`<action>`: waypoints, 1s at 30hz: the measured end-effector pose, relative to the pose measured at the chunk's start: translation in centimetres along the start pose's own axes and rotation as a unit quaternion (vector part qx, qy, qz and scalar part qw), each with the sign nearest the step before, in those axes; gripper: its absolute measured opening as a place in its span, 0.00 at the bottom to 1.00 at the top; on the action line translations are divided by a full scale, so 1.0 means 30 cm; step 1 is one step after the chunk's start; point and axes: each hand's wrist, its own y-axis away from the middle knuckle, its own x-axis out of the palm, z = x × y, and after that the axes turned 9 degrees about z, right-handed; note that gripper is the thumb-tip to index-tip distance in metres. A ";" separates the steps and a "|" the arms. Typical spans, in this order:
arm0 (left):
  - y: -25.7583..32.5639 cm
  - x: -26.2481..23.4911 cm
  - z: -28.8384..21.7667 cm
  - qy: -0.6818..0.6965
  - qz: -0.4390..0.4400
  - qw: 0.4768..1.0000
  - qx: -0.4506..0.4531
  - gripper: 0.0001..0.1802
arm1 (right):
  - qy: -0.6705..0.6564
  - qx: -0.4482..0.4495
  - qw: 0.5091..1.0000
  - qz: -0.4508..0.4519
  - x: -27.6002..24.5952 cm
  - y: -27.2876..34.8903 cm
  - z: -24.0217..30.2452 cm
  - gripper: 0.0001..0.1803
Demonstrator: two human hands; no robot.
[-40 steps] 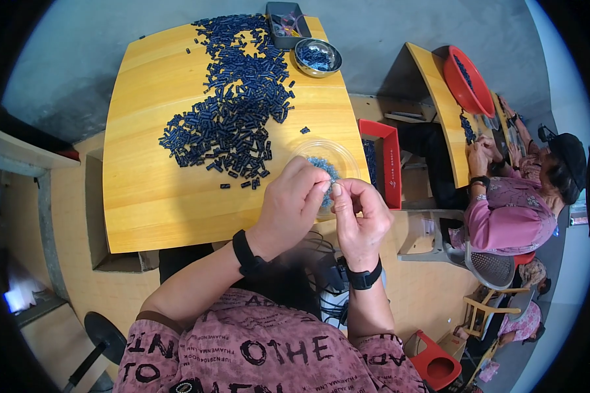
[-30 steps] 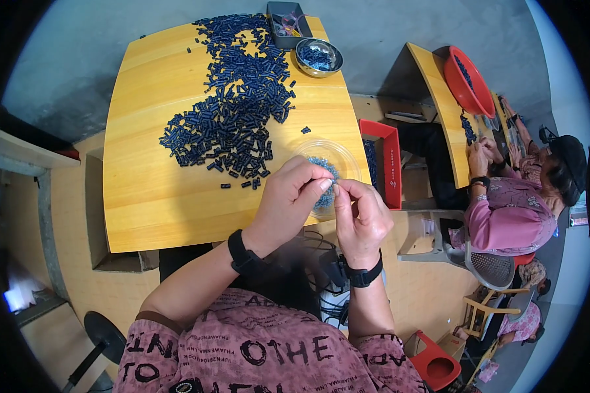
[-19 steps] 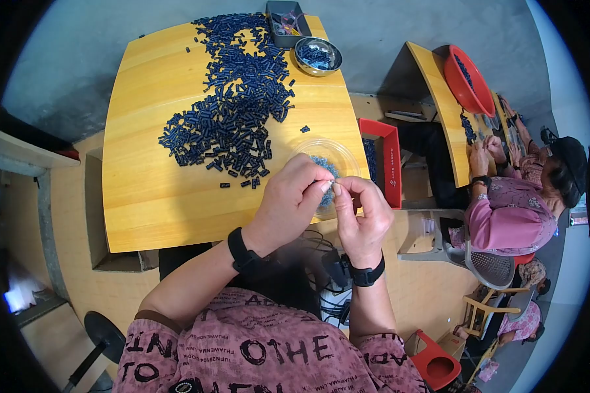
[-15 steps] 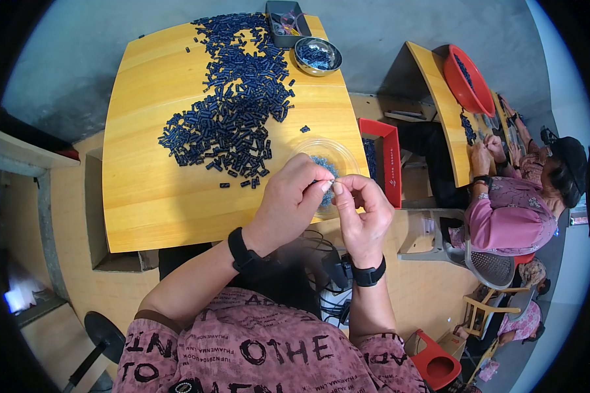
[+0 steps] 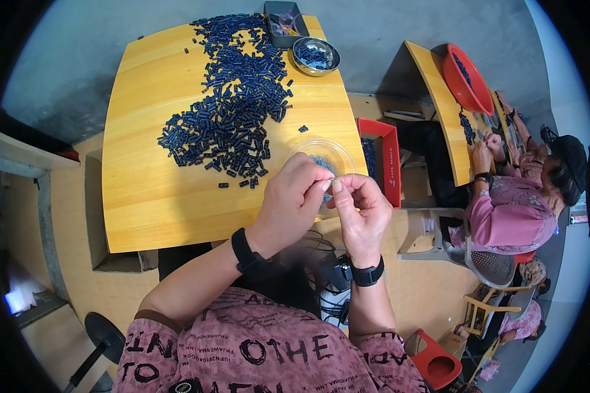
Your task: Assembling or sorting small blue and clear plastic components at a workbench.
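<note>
Pieces, dark blue and loose, lie heaped across the wooden table; a forearm sweeping left might scatter the nearest of them, since nothing fences the heap in. Next comes the left hand, thumb and forefinger pressed together at their tips, with one stray dark piece lying beyond it, where a knuckle reaching forward could nudge it. Between the two hands sits a tiny part, mostly hidden, its shape impossible to tell; it is held above the near side of a clear tub of small bluish bits. The right hand meets it with thumb and forefinger pinched too. With so little to grip, uneven pressure could make it spring out, perhaps dropping among the bits, or past the table's edge toward the red bin or floor.
</note>
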 end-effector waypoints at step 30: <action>0.010 -0.015 0.012 0.116 0.023 0.990 -0.081 0.04 | -0.102 0.029 0.994 -0.002 0.016 -0.001 0.010 0.06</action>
